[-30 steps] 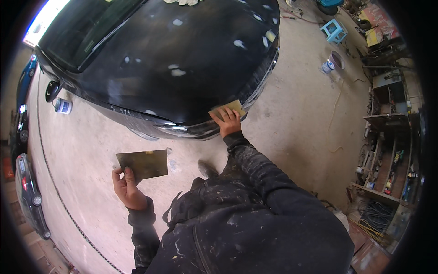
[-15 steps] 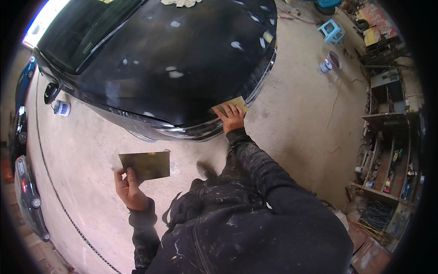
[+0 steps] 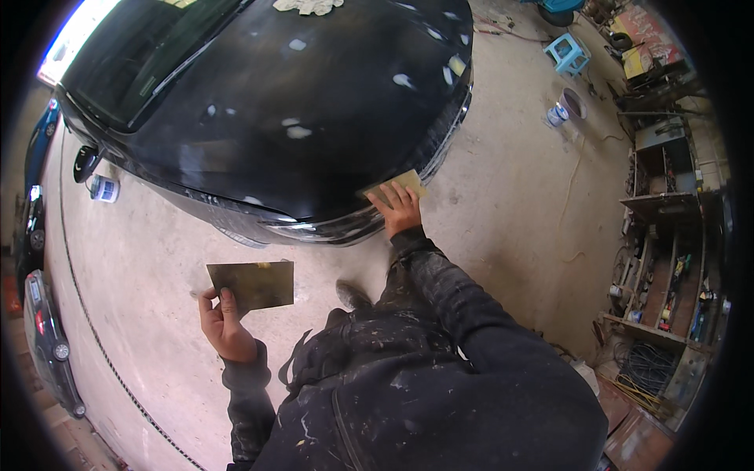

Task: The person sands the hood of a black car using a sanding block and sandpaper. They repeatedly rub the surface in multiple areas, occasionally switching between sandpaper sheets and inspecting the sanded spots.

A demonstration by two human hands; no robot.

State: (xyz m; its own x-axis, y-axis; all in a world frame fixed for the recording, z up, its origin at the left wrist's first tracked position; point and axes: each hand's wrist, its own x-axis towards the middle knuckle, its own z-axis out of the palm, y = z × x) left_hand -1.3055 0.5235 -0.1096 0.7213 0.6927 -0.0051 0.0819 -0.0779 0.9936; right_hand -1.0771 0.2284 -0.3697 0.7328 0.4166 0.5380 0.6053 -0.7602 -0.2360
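My left hand (image 3: 229, 328) grips a flat, dark olive rectangular plate (image 3: 253, 282) by its left lower corner, thumb on top, held over the floor below the car. My right hand (image 3: 399, 206) holds a tan-gold thin scraper (image 3: 412, 179) with spread fingers on it, against the front edge of the black car's hood (image 3: 236, 86). The hood has several whitish patches, pale scuffing along its front lip and bumper, and a crumpled light cloth (image 3: 310, 6) near the top of the view.
A blue stool (image 3: 567, 53), a pail (image 3: 572, 103) and a tin (image 3: 557, 115) stand beyond the car on the right, near hoses. Shelving (image 3: 664, 204) with tools and cables lines the right side. Another bucket (image 3: 104, 189) sits by the car's mirror. Parked cars (image 3: 49, 345) line the left.
My right hand and scraper have shifted slightly right along the hood edge. The plate in my left hand sits slightly lower and more to the right. The view of the car has shifted a little left.
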